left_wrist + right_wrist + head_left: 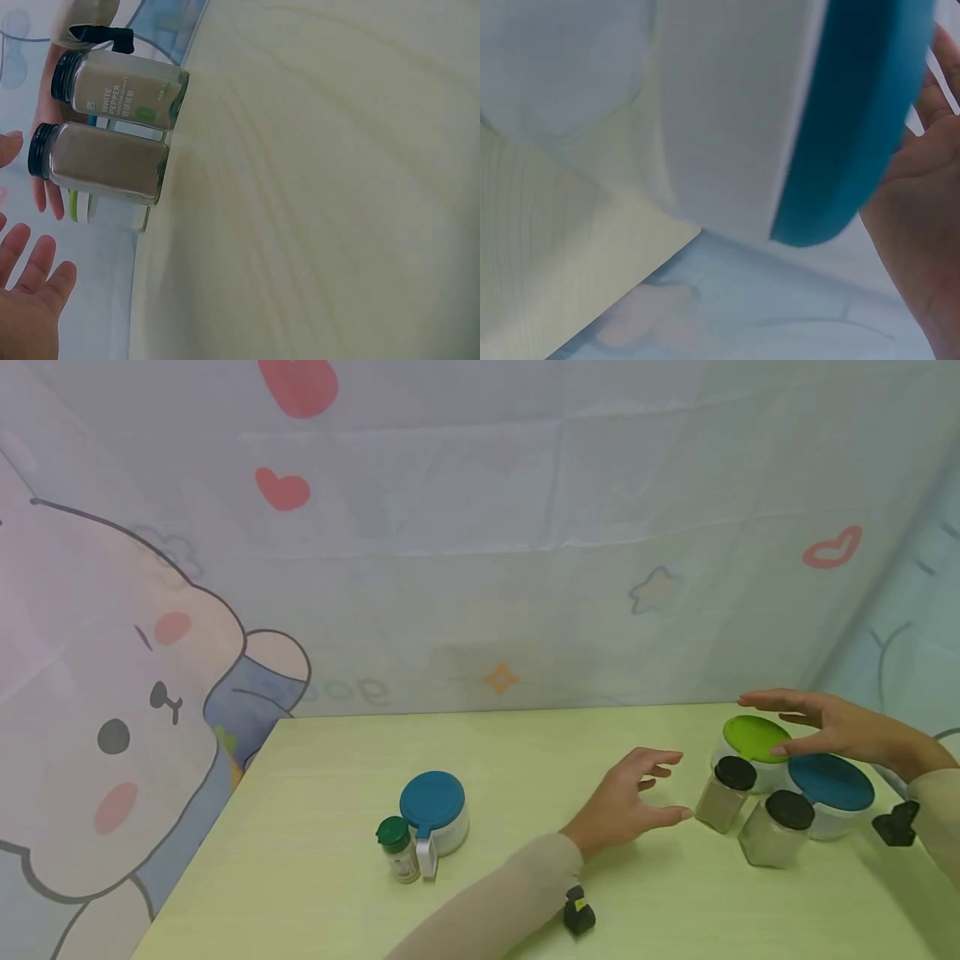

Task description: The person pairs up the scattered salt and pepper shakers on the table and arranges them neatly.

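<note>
My left hand [622, 802] is held with fingers spread and loosely bent, just left of a black-lidded spice jar [722, 803]; a small gap separates them. My right hand [843, 731] hovers above a green-lidded container [756, 742] and a blue-lidded white container [829, 783], fingers extended, holding nothing. In front stands a second black-lidded jar [772, 837]. The left wrist view shows "WHITE PEPPER" printed on one jar [124, 94], beside the other jar [105, 161]. The blue lid [855, 127] fills much of the right wrist view, with my right palm beyond it.
On the left of the pale yellow table [322, 877] stand a green-capped shaker bottle [401, 852] and a blue-lidded white pot with a handle [438, 814], close together. A printed cloth [480, 527] with hearts and a cartoon animal hangs behind the table.
</note>
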Tool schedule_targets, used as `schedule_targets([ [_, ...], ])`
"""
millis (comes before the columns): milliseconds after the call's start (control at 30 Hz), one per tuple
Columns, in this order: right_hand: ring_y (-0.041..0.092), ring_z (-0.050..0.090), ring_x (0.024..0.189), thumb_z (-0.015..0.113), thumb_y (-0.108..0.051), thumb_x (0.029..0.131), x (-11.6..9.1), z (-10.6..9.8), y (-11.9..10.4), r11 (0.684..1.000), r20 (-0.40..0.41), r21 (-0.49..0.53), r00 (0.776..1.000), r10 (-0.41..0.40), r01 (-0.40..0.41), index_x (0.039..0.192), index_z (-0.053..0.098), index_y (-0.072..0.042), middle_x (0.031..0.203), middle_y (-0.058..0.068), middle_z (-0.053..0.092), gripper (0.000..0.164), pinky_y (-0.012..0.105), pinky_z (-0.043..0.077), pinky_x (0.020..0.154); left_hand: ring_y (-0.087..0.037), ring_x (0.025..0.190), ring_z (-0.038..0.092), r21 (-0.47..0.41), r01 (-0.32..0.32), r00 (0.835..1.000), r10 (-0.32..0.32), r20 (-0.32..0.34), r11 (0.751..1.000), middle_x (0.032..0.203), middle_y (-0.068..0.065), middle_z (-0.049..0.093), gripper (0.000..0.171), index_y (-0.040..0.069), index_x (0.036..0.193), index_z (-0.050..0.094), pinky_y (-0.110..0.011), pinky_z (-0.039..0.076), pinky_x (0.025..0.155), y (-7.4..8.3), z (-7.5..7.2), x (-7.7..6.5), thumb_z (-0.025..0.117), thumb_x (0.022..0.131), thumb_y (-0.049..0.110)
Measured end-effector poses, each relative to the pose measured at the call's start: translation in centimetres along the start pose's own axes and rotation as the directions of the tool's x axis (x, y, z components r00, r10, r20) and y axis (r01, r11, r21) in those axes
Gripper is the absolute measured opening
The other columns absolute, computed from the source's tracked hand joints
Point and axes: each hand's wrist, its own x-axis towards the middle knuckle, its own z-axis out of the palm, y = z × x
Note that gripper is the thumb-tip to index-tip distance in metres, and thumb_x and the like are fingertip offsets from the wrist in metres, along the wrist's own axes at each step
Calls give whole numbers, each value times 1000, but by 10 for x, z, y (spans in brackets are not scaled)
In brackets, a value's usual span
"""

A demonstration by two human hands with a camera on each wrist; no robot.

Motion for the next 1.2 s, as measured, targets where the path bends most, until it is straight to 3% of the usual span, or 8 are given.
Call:
schedule_targets([
  [267,-17,38,129,78,-16,90,0,0,1,998,16,-48,999,34,-33,155,43,-23,153,5,49,74,19,47,94,-5,126,56,-4,0,1000,0,14,1000,142,6,52,63,24,148,50,-20,46,105,1,4,6,78,92,25],
  [467,-16,38,130,76,-13,92,2,0,4,1000,45,-20,999,-2,3,155,42,-17,153,4,49,72,17,46,95,-9,127,56,-15,1,1000,-1,26,1000,142,9,51,63,23,148,50,-19,45,105,0,9,11,78,92,24],
  [767,-12,42,129,76,-12,92,4,4,9,999,67,-34,997,-23,25,155,43,-14,146,-21,49,71,26,47,96,-7,128,56,-3,-6,1000,6,28,1000,142,8,51,65,23,149,49,-17,45,105,3,18,20,79,91,24],
  [1000,-8,48,126,75,-9,91,4,4,9,999,94,8,995,-42,41,155,41,-9,149,4,52,71,20,48,92,-7,128,55,7,6,999,-7,33,1000,143,8,50,66,23,150,48,-20,47,105,6,24,25,79,91,25],
  [1200,-3,53,121,76,-10,90,5,6,8,999,103,27,994,-38,35,153,43,-10,147,9,52,71,20,50,90,-6,128,55,3,14,999,-15,29,1000,142,9,50,65,23,149,48,-21,48,104,6,29,28,78,92,25],
])
